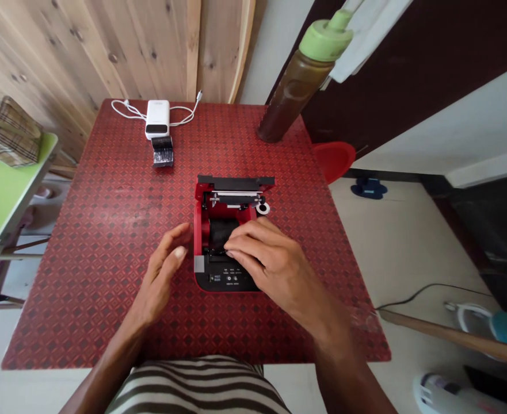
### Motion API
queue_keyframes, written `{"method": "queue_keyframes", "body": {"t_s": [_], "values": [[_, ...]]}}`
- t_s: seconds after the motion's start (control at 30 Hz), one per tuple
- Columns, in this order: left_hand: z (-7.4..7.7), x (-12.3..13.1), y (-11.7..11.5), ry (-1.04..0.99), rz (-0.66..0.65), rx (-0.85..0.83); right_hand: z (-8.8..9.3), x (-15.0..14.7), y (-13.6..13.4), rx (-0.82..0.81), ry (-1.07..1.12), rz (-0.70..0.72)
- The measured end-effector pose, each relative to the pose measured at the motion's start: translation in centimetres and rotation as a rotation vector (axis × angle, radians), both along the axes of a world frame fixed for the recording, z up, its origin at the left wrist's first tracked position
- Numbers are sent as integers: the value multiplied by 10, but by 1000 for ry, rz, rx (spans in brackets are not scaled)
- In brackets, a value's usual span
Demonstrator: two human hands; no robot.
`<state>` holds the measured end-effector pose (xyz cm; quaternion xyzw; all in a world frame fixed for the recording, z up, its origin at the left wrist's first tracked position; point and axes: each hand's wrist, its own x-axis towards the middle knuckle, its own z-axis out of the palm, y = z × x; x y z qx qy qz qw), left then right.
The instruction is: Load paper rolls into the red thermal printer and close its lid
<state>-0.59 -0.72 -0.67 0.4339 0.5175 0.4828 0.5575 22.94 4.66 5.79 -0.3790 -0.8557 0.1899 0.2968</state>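
Your left hand (167, 267) rests open, fingers loose, against the left wall of the red printer (201, 253) mid-table (106, 230) — gripping nothing. Lid up. Your right hand (270, 259) lies over the open bay, fingertips (231, 250) at the black roll (221, 230) — possibly pinching it, hard to tell.

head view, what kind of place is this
Probably a room in a home, not a workshop: a small table under a red patterned cloth, bare wood-plank wall, a drink bottle, and sandals on the floor.
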Motion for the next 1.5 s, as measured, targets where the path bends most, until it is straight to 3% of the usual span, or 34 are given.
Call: {"method": "queue_keyframes", "body": {"t_s": [0.13, 0.27, 0.37, 0.6, 0.8, 0.97, 1.4, 1.5], "values": [[21, -1, 35, 147, 108, 169, -8, 0, -17, 123, 30, -117], [38, 8, 74, 175, 49, 337, -15, -1, -27, 179, 69, -167], [41, 13, 83, 142, 7, 355, -16, 1, -33, 228, 46, -198], [45, 15, 54, 238, 77, 354, -22, 1, -45, 461, -65, -241], [14, 22, 26, 44, 95, 147, -27, -4, -50, 497, -99, -317], [3, 21, 20, -118, 11, 6, -27, -5, -47, 424, -56, -332], [5, 20, 22, -68, 14, 44, -32, -1, -51, 278, 94, -285], [0, 17, 14, -68, 24, 18, -40, 8, -60, 225, 208, -395]]}}
